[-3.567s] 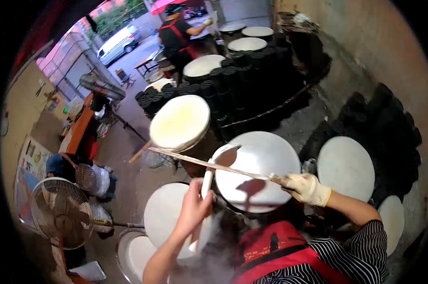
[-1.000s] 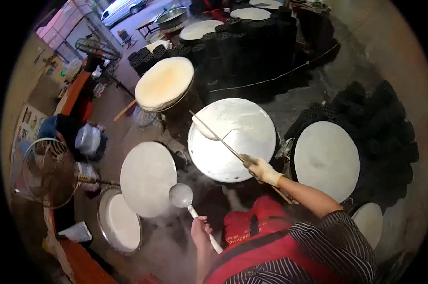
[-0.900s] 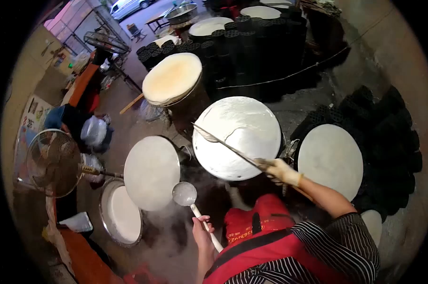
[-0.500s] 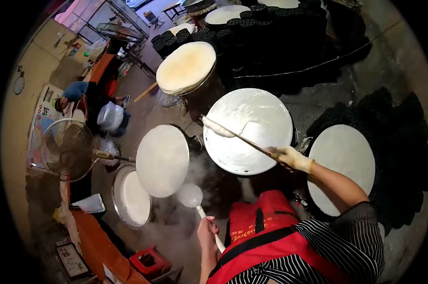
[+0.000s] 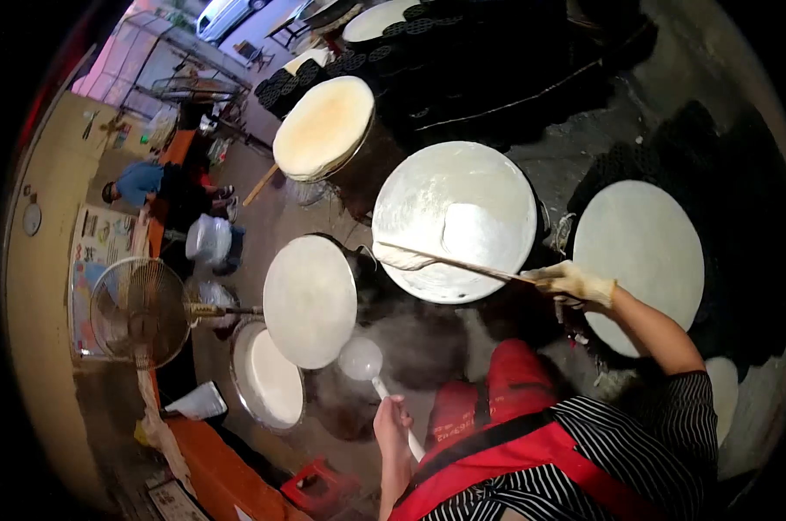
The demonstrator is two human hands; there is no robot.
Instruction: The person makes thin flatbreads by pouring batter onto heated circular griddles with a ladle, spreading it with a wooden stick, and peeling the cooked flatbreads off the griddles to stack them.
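My right hand (image 5: pixel 575 282), in a pale work glove, is closed round a long thin stick (image 5: pixel 475 266). A white lump of wet dough or batter (image 5: pixel 404 256) clings to the stick's far end, at the near left edge of a round flat griddle (image 5: pixel 449 187). Whitish smears cover the griddle's top. My bare left hand (image 5: pixel 393 424) grips the pale handle of a ladle (image 5: pixel 361 359). The ladle's round bowl hangs in steam, close to a pale round disc (image 5: pixel 310 300). A metal basin (image 5: pixel 237 369) of white batter stands left of the ladle, partly behind that disc.
A large pale round surface (image 5: pixel 640 260) lies at my right, beside stacked black coal briquettes (image 5: pixel 732 260). Further off stands a drum topped with a browned round sheet (image 5: pixel 323 126). A standing fan (image 5: pixel 141 311) is at left. A person (image 5: pixel 141 182) works by the wall.
The stick and its lump have swept toward me across the griddle to its near left edge. The camera view has shifted. The person by the wall is more upright.
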